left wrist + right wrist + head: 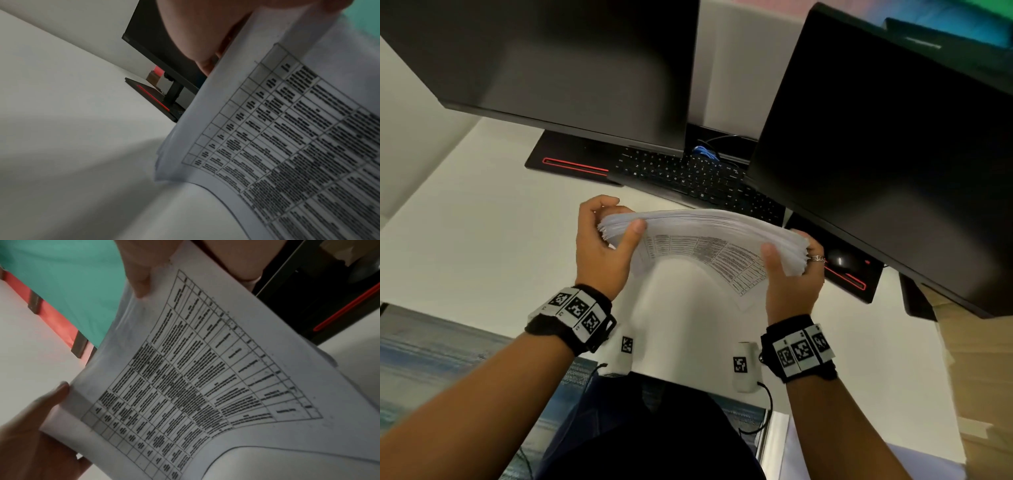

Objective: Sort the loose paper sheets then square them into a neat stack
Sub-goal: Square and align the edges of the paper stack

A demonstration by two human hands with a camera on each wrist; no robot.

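Note:
I hold a thick stack of white paper sheets (705, 226) upright on its long edge above the white desk (482, 240), bowed into an arch. The front sheet carries a printed table (287, 138) (185, 369). My left hand (606, 240) grips the stack's left end, thumb in front and fingers behind. My right hand (791, 274) grips the right end the same way, a ring on one finger. The stack's lower edge curves up off the desk in the middle. The sheet edges at each end look slightly fanned.
Two dark monitors (571, 61) (893, 137) stand behind the stack, with a black keyboard (688, 174) under them and a mouse (840, 258) at the right. Monitor bases with red strips (575, 166) lie on the desk. The desk's near edge is by my lap.

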